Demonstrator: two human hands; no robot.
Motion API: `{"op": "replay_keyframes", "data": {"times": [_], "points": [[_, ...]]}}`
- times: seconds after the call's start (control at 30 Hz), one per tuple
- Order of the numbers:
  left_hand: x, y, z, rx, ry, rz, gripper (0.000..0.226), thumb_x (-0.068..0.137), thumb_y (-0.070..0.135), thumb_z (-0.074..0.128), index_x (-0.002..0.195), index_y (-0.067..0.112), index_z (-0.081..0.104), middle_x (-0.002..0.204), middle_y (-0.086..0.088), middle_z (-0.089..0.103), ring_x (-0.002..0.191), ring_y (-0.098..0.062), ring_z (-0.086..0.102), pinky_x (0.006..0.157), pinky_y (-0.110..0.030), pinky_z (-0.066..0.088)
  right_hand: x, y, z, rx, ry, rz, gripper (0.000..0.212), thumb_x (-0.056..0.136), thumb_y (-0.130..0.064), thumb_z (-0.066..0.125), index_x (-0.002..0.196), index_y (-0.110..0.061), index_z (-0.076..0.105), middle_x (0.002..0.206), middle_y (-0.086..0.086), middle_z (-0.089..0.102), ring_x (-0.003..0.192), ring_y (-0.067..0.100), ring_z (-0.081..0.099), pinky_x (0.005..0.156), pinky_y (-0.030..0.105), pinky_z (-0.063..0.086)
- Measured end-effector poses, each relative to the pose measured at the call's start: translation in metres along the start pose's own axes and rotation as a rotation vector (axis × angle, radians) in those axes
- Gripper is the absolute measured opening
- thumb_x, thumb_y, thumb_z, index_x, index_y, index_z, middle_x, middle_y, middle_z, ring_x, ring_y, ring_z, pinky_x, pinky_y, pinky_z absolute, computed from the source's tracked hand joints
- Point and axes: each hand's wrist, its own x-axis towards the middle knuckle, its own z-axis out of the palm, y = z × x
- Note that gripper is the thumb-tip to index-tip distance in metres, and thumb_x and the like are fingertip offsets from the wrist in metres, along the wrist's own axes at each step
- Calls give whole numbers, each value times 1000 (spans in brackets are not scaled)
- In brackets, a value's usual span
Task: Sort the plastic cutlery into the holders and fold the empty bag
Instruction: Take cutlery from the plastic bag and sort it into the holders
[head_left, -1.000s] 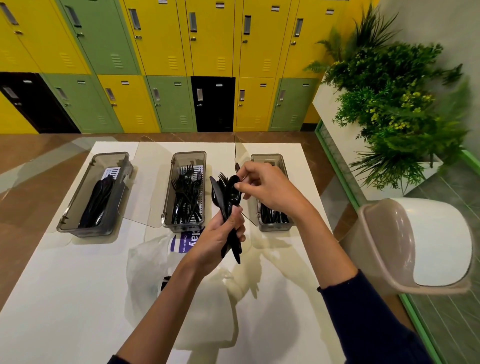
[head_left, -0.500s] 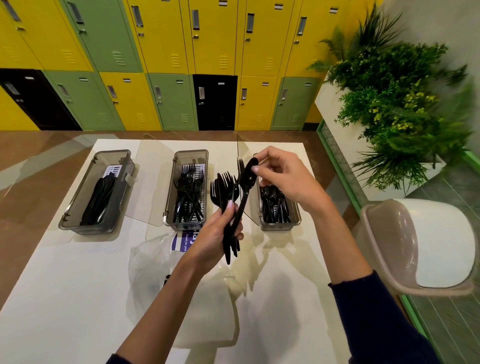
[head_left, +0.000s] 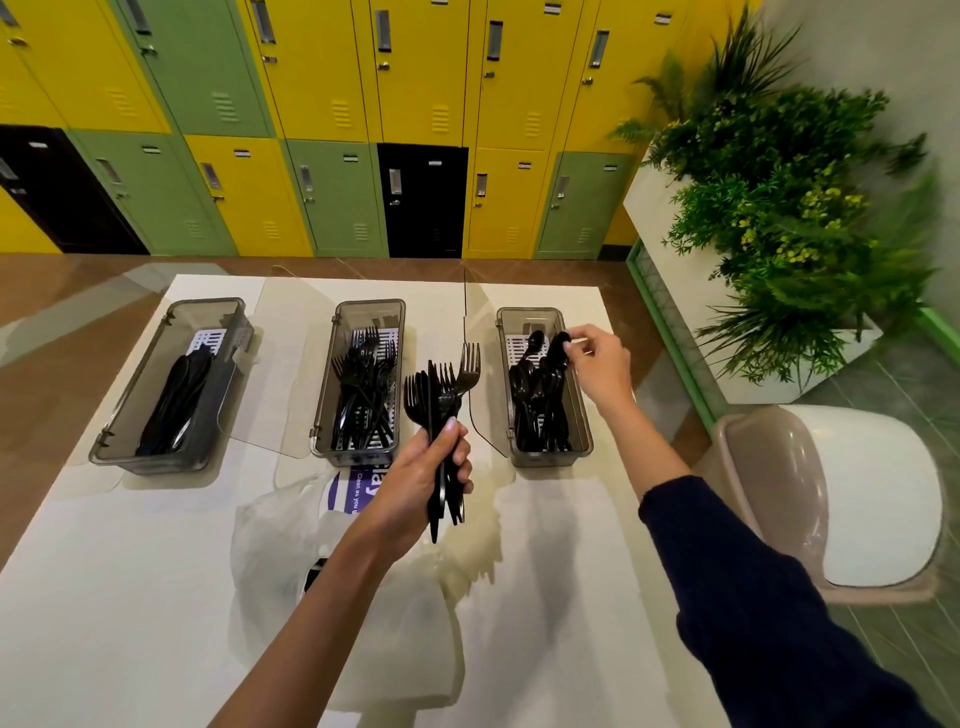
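Right hand (head_left: 597, 364) pinching spoon (head_left: 558, 347) over right-of-centre holder (head_left: 582, 415), handle toward viewer; left hand (head_left: 428, 467) clamped on forks (head_left: 447, 384).

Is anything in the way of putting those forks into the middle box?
Nothing visible blocks it. The left hand holds the bunch of forks just right of the middle holder, whose top is open. Its clear lid is swung out to the left side, away from the forks' path. Forks already inside leave room.
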Motion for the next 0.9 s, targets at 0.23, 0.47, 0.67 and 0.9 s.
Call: {"op": "replay_keyframes", "data": {"times": [0.23,0.47,0.67,0.9], "points": [[-1,1,-5,37,33,2,18,98,26,43,89,13,50,65,3,45,56,-10,45,59,-27,41,6,10,20,-87,-42,10,32,97,-3,47,125,-9,60,123,12,63,110,22,58,89,26,45],[-7,5,-6,61,55,12,18,99,26,44,89,13,52,65,3,44,54,-9,44,55,-23,43,-22,-29,17,158,3,12,21,99,-24,47,110,-14,61,111,6,68,98,19,64,85,29,52],[-18,16,-9,144,85,37,18,99,28,46,92,13,53,65,4,42,54,-10,40,56,-23,40,-89,-90,21,320,-412,-105,38,90,-44,58,108,-11,64,94,4,67,74,9,64,62,22,55],[-37,32,-27,206,98,68,28,99,35,42,103,10,55,67,1,44,56,-10,40,60,-24,39,-113,-108,53,421,-520,-40,18,89,-19,65,104,-9,65,82,-1,66,68,8,60,59,19,48]]}}
